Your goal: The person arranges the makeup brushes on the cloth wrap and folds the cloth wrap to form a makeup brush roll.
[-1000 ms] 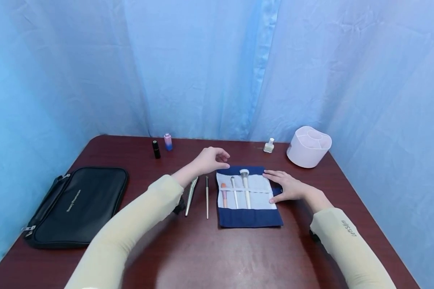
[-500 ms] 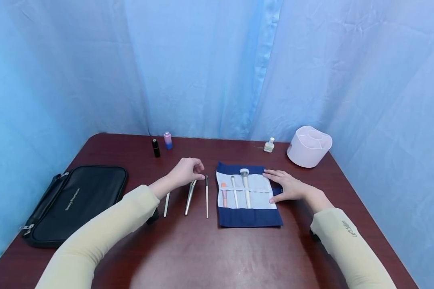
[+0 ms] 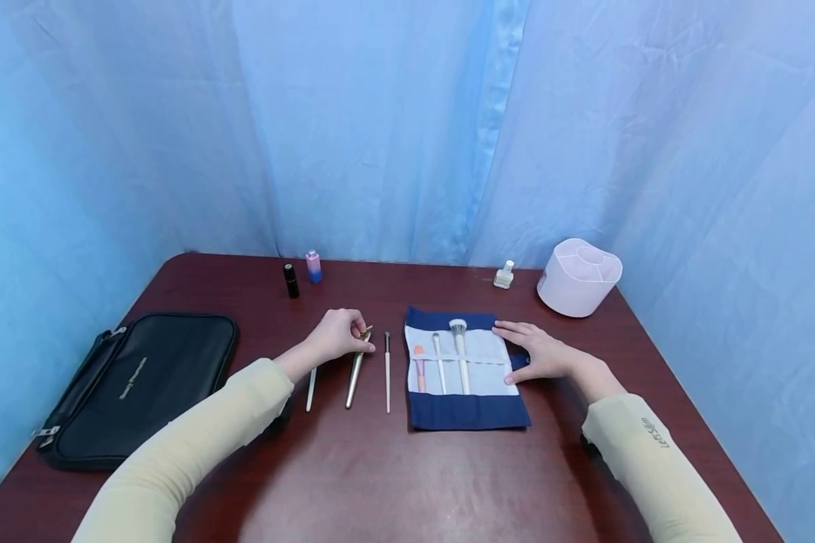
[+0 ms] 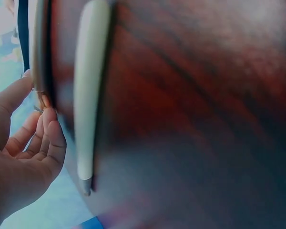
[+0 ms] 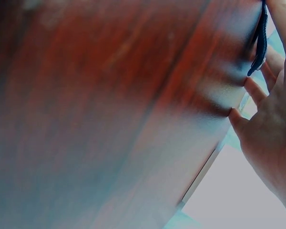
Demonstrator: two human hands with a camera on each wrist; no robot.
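Observation:
My left hand (image 3: 342, 334) lies on the table left of the blue brush roll (image 3: 469, 411). Its thumb and fingers pinch the far end of a silver-handled brush (image 3: 355, 373). The left wrist view shows that brush end (image 4: 38, 71) between thumb and fingertips (image 4: 51, 125). A thin white brush (image 3: 310, 388) lies just left of it, seen close as a cream handle (image 4: 88, 95); a thin dark brush (image 3: 387, 369) lies just right. My right hand (image 3: 539, 351) rests flat on the roll's right edge. Three brushes sit in the roll: orange (image 3: 419, 366), slim white (image 3: 439, 362), large white (image 3: 459, 351).
A black zip pouch (image 3: 136, 381) lies at the left. Along the back edge stand a black tube (image 3: 290, 280), a pink bottle (image 3: 312, 266) and a small pale bottle (image 3: 504, 274). A pink organiser tub (image 3: 579, 276) stands at the back right. Blue curtains surround the table (image 3: 394, 483).
My left hand moved from above the roll's far left corner leftward and down onto the silver-handled brush's far end. The thin white brush came into sight. My right hand stayed put.

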